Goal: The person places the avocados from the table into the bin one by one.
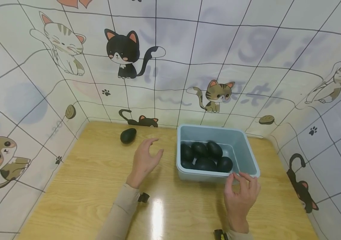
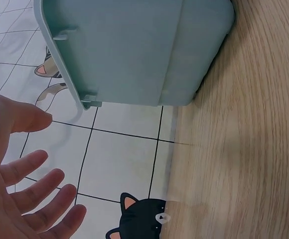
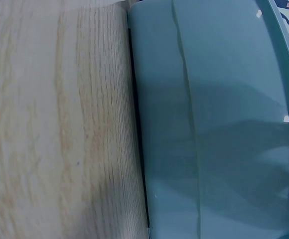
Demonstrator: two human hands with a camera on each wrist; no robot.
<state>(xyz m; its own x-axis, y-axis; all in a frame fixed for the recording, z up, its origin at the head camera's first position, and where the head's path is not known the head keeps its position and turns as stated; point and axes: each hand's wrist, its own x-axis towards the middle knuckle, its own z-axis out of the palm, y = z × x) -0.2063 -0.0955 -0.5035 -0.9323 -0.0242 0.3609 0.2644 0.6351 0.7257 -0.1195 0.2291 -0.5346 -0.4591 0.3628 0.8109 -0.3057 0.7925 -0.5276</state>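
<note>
In the head view, a light blue plastic bin stands on the right side of the table with several dark avocados lying in it. One more dark green avocado lies on the table at the back left. My left hand hovers between that avocado and the bin, fingers spread and holding nothing; the left wrist view shows the same hand beside the bin's end wall. At the bin's front rim, my right hand has thumb and curled fingers on the edge. Its fingers are out of clear sight in the right wrist view.
A wooden table meets a cloth backdrop with printed cats behind and on both sides. Dark wrist straps sit on both sleeves. Light glares off the table's front middle.
</note>
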